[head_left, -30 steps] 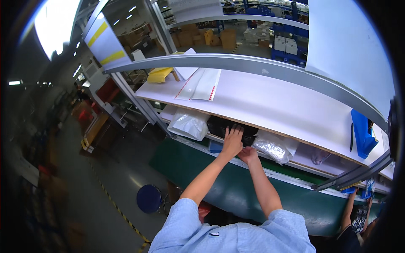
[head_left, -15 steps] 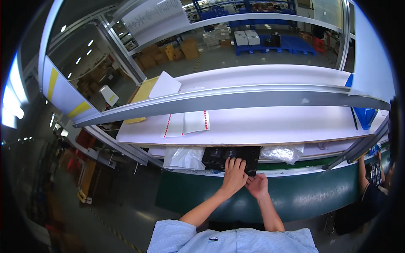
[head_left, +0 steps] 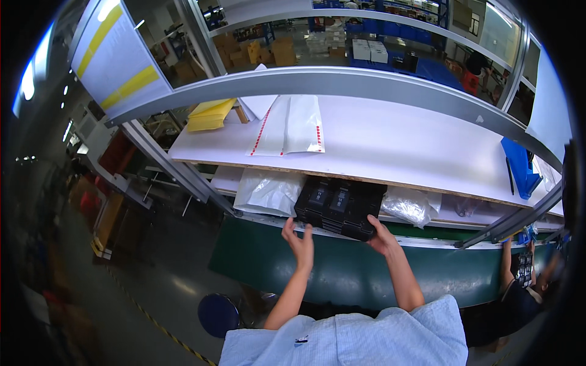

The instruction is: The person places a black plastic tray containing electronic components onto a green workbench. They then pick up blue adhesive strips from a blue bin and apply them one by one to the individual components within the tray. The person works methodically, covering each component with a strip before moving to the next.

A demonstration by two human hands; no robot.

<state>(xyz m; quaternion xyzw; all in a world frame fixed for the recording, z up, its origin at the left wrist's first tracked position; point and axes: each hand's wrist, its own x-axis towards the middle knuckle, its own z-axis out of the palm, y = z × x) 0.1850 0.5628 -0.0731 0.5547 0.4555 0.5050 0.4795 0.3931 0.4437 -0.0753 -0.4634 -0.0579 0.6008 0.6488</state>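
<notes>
A stack of black trays (head_left: pixel 354 223) sits partly under the white shelf, above the front edge of the green work surface. Small black rectangular parts (head_left: pixel 339 200) lie in the top tray. My right hand (head_left: pixel 384 239) grips the stack's front right corner, thumb on the upper edge and fingers lower down. My left hand (head_left: pixel 300 247) is at the front left corner, palm turned toward the stack and fingers apart; whether its fingertips touch the tray cannot be made out. The back of the stack is hidden by the shelf.
Clear plastic bags lie left (head_left: pixel 268 192) and right (head_left: pixel 408 205) of the stack. White mailing bags (head_left: pixel 290 128) and yellow envelopes (head_left: pixel 210 116) rest on the shelf (head_left: pixel 403 143). A metal rail (head_left: pixel 342 79) crosses above. A co-worker (head_left: pixel 506 305) is at the right, a round stool (head_left: pixel 218 315) lower left.
My left hand has come off the top of the stack and moved left to its front left corner. My right hand has taken hold of the right corner. The view has shifted.
</notes>
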